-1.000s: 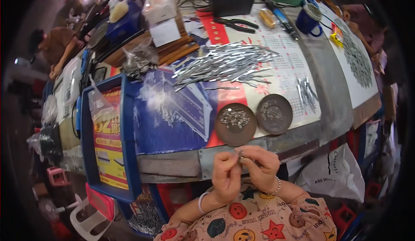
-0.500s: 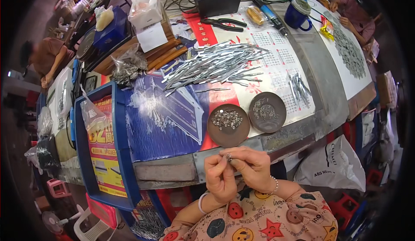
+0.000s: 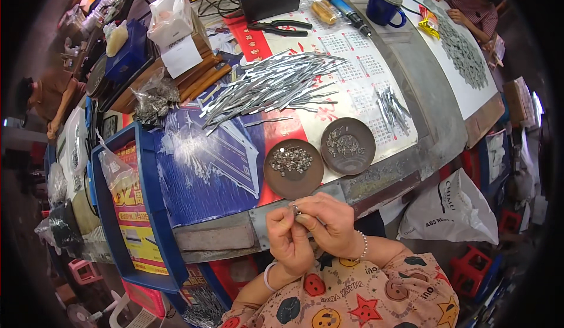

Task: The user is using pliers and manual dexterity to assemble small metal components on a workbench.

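Note:
Both hands meet at the table's near edge, fingertips pinched together around a tiny shiny metal piece (image 3: 296, 211). My left hand (image 3: 288, 240) grips it between thumb and forefinger; its exact kind is too small to make out. From the other side, my right hand (image 3: 329, 222) pinches the same piece. Just beyond the fingers stands a round brown dish (image 3: 288, 186) with many small shiny round bits. Beside it on the right, a second brown dish (image 3: 352, 166) holds thin wire-like metal pieces. A heap of flat silvery metal strips (image 3: 270, 87) lies farther back.
A smaller bundle of strips (image 3: 392, 110) lies at the right. Pliers (image 3: 279, 28), a blue pen-like tool (image 3: 346, 13) and a blue mug (image 3: 385, 7) are at the back. A blue tray (image 3: 147, 204) stands left; a white sack (image 3: 449, 210) sits right. Co-workers sit at both far sides.
The view has shifted, so the table things appear slightly farther left. Both hands keep their pinch on the small metal piece, with little change in the fingers.

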### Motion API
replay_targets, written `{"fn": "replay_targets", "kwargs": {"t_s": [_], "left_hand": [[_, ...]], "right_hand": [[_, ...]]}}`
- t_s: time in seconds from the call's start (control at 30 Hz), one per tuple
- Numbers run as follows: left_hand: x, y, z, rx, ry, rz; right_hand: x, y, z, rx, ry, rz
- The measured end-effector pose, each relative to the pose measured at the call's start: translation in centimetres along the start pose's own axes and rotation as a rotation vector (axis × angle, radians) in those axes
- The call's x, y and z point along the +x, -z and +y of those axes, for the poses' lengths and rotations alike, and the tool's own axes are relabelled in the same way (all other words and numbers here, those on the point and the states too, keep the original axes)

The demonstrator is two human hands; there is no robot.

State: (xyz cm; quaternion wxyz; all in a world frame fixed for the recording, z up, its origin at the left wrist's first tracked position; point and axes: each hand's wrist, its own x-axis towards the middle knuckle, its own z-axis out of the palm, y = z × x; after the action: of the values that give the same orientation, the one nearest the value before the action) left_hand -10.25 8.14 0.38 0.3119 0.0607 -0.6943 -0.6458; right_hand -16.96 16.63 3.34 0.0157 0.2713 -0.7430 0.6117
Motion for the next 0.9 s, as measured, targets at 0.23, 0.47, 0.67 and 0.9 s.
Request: {"fn": "replay_targets", "kwargs": {"t_s": [0.23,0.47,0.67,0.9], "left_hand": [[-0.1,-0.3,0.2,-0.026,0.021,-0.002],[-0.5,0.0,0.4,-0.043,0.054,0.009],[-1.3,0.3,0.4,-0.16,0.118,0.014],[-1.7,0.6,0.3,-0.136,0.081,0.019]], "right_hand": [[0.1,0.4,0.5,-0.071,0.083,-0.019],[0.3,0.5,0.6,-0.175,0.156,-0.059],[0.5,0.3,1.0,-0.192,0.264,-0.055],[0.7,0.6,1.4,-0.21,0.341,-0.116]]}}
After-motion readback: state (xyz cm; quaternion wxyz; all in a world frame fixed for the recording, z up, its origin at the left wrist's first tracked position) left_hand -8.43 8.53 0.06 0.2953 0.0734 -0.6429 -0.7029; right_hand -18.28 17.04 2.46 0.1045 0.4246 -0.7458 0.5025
